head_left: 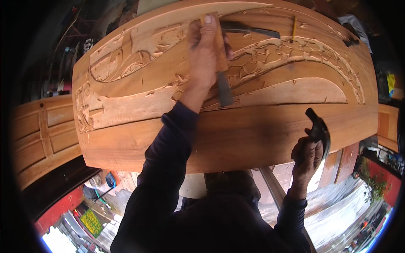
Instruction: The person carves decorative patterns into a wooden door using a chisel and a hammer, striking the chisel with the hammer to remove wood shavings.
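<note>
My left hand [203, 57] is closed around the wooden handle of a wide-bladed chisel [225, 90], thumb laid along the handle's far end. The flat grey blade points back toward me, over the lower edge of the carving on a large wooden panel [236, 135]. To the right, my right hand [307, 158] grips a black-headed hammer [319, 128] near the panel's front edge, well apart from the chisel. Most of the hammer's handle is hidden by my fingers. Scrolls, curved bands and leafy shapes are cut into the panel, with wood chips scattered over them.
Beyond my left hand lies a dark, long-bladed tool [257, 31], and a yellow pencil-like stick [294, 28] is to its right. A panelled wooden door [46, 130] stands at the left. Wooden boards [329, 168] and a green leafy plant [373, 185] are at the lower right.
</note>
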A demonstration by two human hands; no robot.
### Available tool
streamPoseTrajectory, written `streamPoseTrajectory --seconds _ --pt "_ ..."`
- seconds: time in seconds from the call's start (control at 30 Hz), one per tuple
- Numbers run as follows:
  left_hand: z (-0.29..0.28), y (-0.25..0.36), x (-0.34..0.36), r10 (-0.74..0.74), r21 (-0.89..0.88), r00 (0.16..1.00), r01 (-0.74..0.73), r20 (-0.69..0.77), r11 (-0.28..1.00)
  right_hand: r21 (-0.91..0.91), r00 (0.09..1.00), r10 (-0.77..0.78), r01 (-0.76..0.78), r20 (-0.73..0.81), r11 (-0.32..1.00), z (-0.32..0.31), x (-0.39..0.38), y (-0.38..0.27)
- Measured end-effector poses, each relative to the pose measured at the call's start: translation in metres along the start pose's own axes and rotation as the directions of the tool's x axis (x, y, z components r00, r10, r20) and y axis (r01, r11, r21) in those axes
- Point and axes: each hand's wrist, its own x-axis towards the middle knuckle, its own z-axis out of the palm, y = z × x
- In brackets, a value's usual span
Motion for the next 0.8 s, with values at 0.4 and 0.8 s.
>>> streamPoseTrajectory --seconds 0.4,0.8 --pt "0.034 -0.024 0.009 0.141 0.075 0.989 -0.137 -0.049 0.988 -0.044 0.936 -0.259 0.277 0.239 0.96 0.01 0.108 -0.033" --pt "0.023 -0.037 0.007 0.092 0.078 0.991 -0.085 -0.095 0.993 -0.061 0.916 -0.321 0.344 0.239 0.937 0.085 0.208 -0.099"
